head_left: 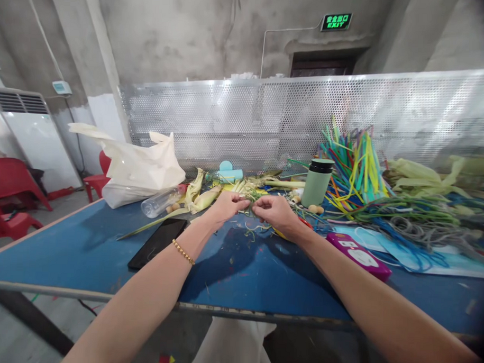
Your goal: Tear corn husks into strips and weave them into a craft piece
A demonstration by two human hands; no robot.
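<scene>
- Left hand (pixel 229 205): fingers closed in a pinch on a small bunch of thin green strands (pixel 252 207); a gold bead bracelet (pixel 183 252) circles the wrist.
- Right hand (pixel 275 212): fingers curled shut on the other end of the same bunch, just beside the left fingertips.
- The thin green strands: held just above the blue tabletop (pixel 84 250), near its middle.
- Pale yellow-green corn husks (pixel 202 197): lying just beyond the left hand.
- Flat black phone (pixel 158 242): left of the left forearm, toward the near edge.
- Sage-green cylindrical flask with black lid (pixel 317 181): upright beyond the right hand, beside a fan of multicoloured plastic strips (pixel 356 161) at the far edge.
- Magenta-and-white oblong device (pixel 358 254): right of the right forearm.
</scene>
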